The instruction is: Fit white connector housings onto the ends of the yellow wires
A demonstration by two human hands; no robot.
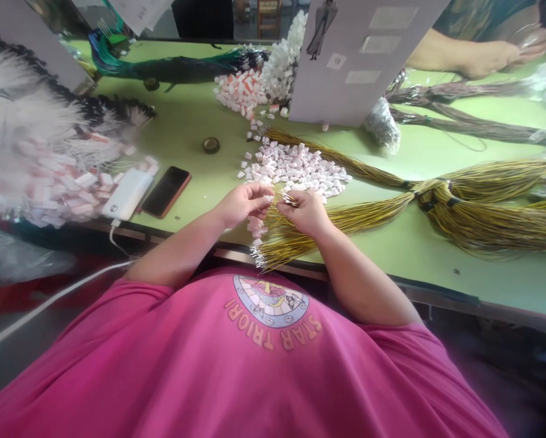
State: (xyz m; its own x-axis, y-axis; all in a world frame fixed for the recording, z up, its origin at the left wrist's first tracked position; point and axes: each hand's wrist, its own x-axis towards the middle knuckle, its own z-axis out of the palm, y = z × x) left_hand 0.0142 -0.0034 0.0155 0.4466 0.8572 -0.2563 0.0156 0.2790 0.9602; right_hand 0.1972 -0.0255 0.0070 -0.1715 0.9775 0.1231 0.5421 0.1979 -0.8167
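One pink shirt [254, 389] nearest, with a round printed emblem on the chest. Next, at the front edge of the green bench [505, 283]: silver-tipped ends [258, 257] of yellow-and-black wires [368, 213], fanned toward the shirt. Just beyond these ends: a small cluster of pale housings [257, 230].

Left hand [245, 204]: reaches over the front of the bench; presses thumb and forefinger together, pinching a small white piece [269, 198] (too small to identify in detail). Right hand [308, 213]: lies opposite, near the left; curls thumb and fingers around several wires, metal tips [287, 198] directed toward the left hand. Contact between tips and white piece: cannot tell.

Left of the hands: white power bank [127, 193], cable plugged in; dark phone [167, 191] just beside it; farther left, a blurred heap of white strands and pale blocks [49, 176].

Beyond the hands: spread pile of white housings [300, 167]. To the right: same wires, gathered in a thick knot [437, 191].

Farther back: roll of tape [211, 145], orange-and-white pieces [240, 91] against a heap of whitish pieces [284, 67], upright divider [346, 67]. Right of the divider: brownish wires [473, 126] and another person's hand [492, 59]. Far left: green-and-black bundle [176, 68].
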